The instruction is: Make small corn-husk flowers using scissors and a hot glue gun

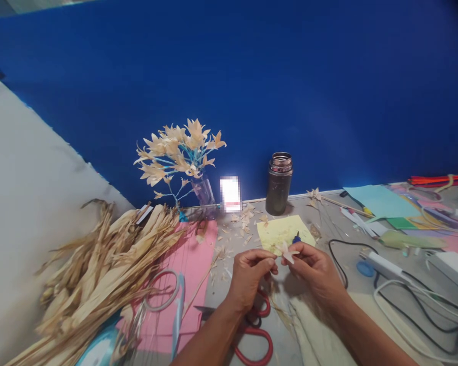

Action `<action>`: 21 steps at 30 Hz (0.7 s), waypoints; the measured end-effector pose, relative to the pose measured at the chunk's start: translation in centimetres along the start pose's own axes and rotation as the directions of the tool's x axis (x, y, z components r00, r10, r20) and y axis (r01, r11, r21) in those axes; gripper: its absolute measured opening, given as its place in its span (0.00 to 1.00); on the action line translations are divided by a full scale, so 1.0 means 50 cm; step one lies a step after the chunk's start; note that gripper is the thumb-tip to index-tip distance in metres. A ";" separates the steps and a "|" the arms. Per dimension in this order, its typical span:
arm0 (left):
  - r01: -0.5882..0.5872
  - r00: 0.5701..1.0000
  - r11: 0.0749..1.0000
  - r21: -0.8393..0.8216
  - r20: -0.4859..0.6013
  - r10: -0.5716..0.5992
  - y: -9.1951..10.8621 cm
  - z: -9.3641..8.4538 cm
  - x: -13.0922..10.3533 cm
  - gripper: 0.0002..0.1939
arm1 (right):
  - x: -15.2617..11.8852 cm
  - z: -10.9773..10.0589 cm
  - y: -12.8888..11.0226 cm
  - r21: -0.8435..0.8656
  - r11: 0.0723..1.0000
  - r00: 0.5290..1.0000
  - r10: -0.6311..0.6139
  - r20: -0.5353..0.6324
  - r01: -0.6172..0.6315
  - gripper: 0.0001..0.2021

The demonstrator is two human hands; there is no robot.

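Note:
Between the fingertips of my right hand [311,267] is a small pale husk flower [288,252], its pointed petals spread. My left hand [252,274] pinches close beside it, thumb against forefinger; whatever lies in that pinch is too small to make out. Both hands hover over the near edge of a yellow paper sheet [269,229] strewn with petal scraps. A dark blue pointed tip [296,238] shows just behind the flower. Red-handled scissors [257,345] lie partly under my left forearm.
Dried corn husks [110,254] are heaped at left beside pink paper [204,254]. Finished husk flowers [183,147] stand in a clear vase [203,193]. An open dark flask [278,185] is against the blue partition [252,91]. Cables and a white power strip [385,265] lie at right.

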State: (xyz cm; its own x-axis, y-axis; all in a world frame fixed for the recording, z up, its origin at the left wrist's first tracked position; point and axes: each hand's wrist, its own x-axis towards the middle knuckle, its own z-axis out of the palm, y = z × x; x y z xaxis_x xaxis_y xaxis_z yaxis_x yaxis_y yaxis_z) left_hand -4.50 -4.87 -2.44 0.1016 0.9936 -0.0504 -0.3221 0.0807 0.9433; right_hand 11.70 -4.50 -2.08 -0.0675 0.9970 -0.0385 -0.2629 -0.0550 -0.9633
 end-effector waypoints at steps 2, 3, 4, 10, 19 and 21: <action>-0.028 0.999 0.999 -0.025 0.034 0.029 0.000 -0.003 0.002 0.10 | -0.002 -0.001 -0.002 -0.026 1.000 1.000 -0.012 -0.001 0.012 0.19; -0.012 0.998 0.998 -0.056 0.055 0.015 -0.002 -0.003 0.003 0.11 | -0.003 0.000 -0.003 -0.032 0.999 1.000 -0.021 0.001 0.021 0.19; 0.024 0.997 0.995 -0.100 0.075 -0.016 -0.006 -0.003 0.003 0.13 | -0.005 0.001 -0.005 -0.034 0.999 1.000 -0.030 0.002 0.030 0.19; 0.082 0.994 0.981 -0.174 0.087 -0.068 -0.036 0.001 0.007 0.27 | -0.002 0.005 -0.009 0.003 0.997 0.996 -0.080 -0.039 0.081 0.18; -0.040 0.999 0.997 -0.067 0.029 0.042 -0.035 0.010 0.002 0.15 | 0.004 0.013 0.009 0.050 0.996 0.997 -0.076 -0.016 0.077 0.18; -0.035 0.995 0.995 -0.097 0.086 0.044 -0.030 0.014 -0.002 0.13 | 0.005 0.010 0.012 0.029 0.997 0.996 -0.079 0.028 0.078 0.20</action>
State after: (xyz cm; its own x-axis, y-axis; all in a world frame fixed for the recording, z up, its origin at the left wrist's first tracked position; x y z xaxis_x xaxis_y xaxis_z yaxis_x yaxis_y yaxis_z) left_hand -3.35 -5.12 -3.60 0.1682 0.9856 0.0194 -0.4154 0.0530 0.9081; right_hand 11.03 -4.32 -2.52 -0.0736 0.9963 0.0450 -0.2955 0.0213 -0.9551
